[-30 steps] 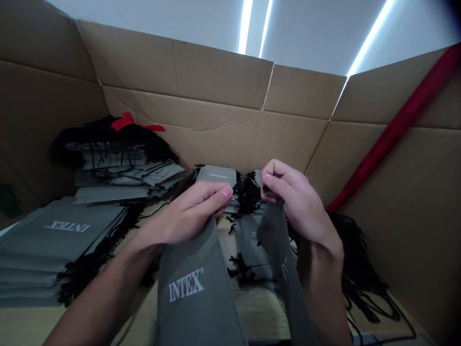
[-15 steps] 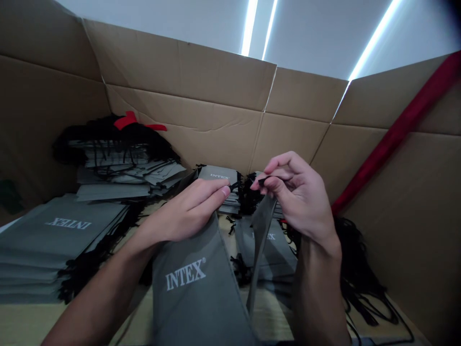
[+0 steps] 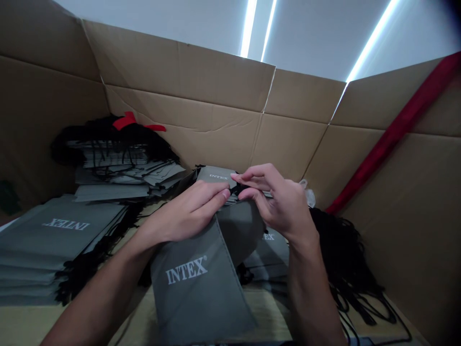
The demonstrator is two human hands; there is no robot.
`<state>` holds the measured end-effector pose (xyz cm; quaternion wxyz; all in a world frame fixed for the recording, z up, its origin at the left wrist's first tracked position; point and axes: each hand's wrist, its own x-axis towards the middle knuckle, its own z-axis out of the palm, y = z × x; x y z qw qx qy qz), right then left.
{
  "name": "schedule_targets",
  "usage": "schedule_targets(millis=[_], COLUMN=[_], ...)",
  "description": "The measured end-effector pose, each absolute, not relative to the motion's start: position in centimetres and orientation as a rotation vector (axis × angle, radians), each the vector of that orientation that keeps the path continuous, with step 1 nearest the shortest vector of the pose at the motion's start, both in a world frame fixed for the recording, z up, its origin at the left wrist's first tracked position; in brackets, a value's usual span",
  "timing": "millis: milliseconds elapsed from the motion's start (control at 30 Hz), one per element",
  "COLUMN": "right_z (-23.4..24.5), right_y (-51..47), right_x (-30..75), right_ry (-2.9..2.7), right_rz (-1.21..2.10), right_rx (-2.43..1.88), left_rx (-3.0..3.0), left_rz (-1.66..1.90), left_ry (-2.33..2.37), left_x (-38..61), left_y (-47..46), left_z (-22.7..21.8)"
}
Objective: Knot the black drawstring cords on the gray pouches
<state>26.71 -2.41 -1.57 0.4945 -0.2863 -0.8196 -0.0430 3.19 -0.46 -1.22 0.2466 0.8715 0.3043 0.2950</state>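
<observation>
My left hand (image 3: pixel 194 206) is closed, thumb on top, pinching the black cord end at the corner of a grey drawstring bag (image 3: pixel 201 298). White INTEX lettering faces up on this bag, which hangs below my wrist. Just right of those fingertips, my right hand (image 3: pixel 277 202) has its thumb and fingers around a black cord knot (image 3: pixel 236 189). From there a second grey bag (image 3: pixel 239 230) droops in a curve behind the first. The exact contact of my right fingertips on the knot is partly hidden.
At the left lies a stack of grey bags (image 3: pixel 32 240); behind it rises a messier pile (image 3: pixel 115 185) topped with black cords and a red strip (image 3: pixel 124 121). More bags (image 3: pixel 219 175) stand ahead. Black cords (image 3: pixel 345 259) lie right. Cardboard walls (image 3: pixel 187 110) enclose the table.
My right hand has moved left and slightly down, bringing the second bag's corded corner to my left fingertips. That bag swung left and now curves behind the first. My left hand stayed nearly still.
</observation>
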Motion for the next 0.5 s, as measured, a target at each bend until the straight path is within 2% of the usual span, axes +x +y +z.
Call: schedule_targets(millis=[267,500], right_z=[-1.4,-1.4], right_y=[-2.3,-2.7], right_x=[26.3,26.7], right_ry=[-2.007,-1.7], right_rz=[-0.054,0.285], right_rx=[-0.709,-0.596], left_rx=[2.374,2.222], left_rz=[0.807,1.002], left_ry=[0.795,0.957], left_x=[3.4,2.6], left_y=[-0.7,-0.3], left_z=[-0.8,-1.9])
